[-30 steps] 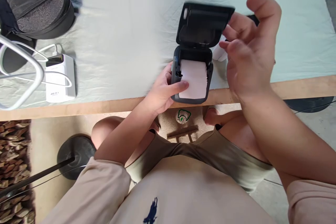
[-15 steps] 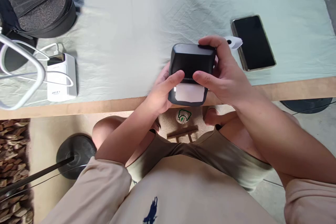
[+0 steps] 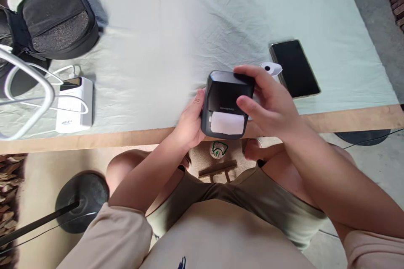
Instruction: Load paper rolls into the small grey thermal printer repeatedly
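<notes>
A dark label printer [image 3: 227,92] with a white label [image 3: 227,123] showing at its lower front is held over the table's front edge. My left hand [image 3: 191,122] is closed round its left side, thumb along the edge. My right hand [image 3: 271,107] grips the upper right corner, its index finger on the top edge and its thumb over the front's right part. The other right fingers are partly hidden. Just beyond the right hand lies a small white roll [image 3: 274,69] with a dark hole, beside a phone [image 3: 296,69] with a dark screen.
At the left are an open black case [image 3: 57,21], a white power bank [image 3: 74,109] with a cable plugged in, and a white curved tube [image 3: 47,92] in front. A pale cloth [image 3: 142,50] covers the table, with a wooden edge [image 3: 142,138] nearest me.
My left thumb has moved from the printer's front to its left side. My right thumb has shifted rightward on the front. The whole view has shifted, showing the table slightly lower.
</notes>
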`<state>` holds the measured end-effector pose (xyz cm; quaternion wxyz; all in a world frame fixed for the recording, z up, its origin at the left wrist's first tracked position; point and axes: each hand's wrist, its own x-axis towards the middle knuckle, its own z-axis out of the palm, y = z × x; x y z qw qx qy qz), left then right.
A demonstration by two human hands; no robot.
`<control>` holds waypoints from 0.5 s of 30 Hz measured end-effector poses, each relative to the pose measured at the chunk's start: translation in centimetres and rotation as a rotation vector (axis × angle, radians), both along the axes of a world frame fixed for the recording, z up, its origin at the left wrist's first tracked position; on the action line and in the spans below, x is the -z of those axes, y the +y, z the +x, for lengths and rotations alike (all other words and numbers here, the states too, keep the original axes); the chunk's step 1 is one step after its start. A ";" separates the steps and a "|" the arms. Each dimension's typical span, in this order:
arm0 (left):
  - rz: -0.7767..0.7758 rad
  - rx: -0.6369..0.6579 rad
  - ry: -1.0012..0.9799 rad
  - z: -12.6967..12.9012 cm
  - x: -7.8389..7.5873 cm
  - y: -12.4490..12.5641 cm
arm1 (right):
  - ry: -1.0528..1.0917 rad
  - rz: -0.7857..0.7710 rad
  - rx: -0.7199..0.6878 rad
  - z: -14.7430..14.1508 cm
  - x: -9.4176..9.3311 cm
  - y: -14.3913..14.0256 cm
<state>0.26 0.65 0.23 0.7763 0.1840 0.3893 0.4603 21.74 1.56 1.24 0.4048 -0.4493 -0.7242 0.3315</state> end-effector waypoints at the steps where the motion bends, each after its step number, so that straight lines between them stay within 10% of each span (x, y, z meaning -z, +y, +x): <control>1: -0.005 0.006 -0.010 -0.2 0.1 0.0 | -0.019 0.006 -0.031 0.1 -0.3 0.0; 9: 0.049 -0.052 0.008 0.0 0.0 0.3 | -0.092 -0.023 -0.123 0.8 -0.8 -0.2; 15: -0.023 0.009 -0.005 0.4 -1.3 0.3 | -0.201 0.245 0.159 0.9 -1.7 -0.8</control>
